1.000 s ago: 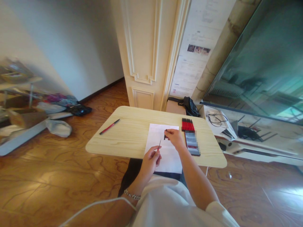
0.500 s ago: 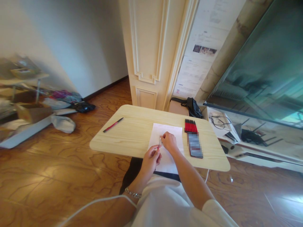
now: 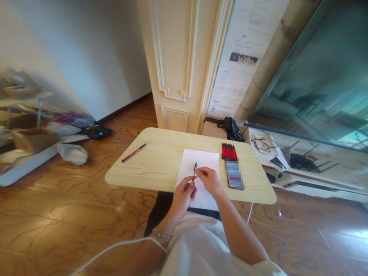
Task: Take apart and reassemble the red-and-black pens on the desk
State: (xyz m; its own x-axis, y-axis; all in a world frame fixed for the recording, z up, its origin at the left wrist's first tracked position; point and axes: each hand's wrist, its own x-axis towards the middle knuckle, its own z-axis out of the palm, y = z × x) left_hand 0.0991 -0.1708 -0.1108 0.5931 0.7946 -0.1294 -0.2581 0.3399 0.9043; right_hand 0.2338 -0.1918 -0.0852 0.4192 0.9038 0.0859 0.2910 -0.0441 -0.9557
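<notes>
A red-and-black pen (image 3: pixel 195 167) points up and away over a white sheet of paper (image 3: pixel 188 159), its black end showing above my fingers. My left hand (image 3: pixel 186 191) pinches its lower, red part. The thumb and forefinger of my right hand (image 3: pixel 209 179) are closed against the pen just below the black end. Right of the paper lies a row of several red-and-black pens (image 3: pixel 229 151), side by side. Below that row is a blurred-out rectangular item (image 3: pixel 235 174). One more red-and-black pen (image 3: pixel 133 152) rests alone at the table's left.
The pale wooden table (image 3: pixel 161 165) has rounded corners. Behind it stand a cream panelled column (image 3: pixel 174 50) and a black bag (image 3: pixel 232 128). A large screen (image 3: pixel 316 80) and a low cabinet with cables are to the right. Boxes and bags lie on the floor at left.
My right hand has moved down from the pen's far end, a little to the right. The black end, previously covered by its fingers, now shows. My left hand keeps its hold.
</notes>
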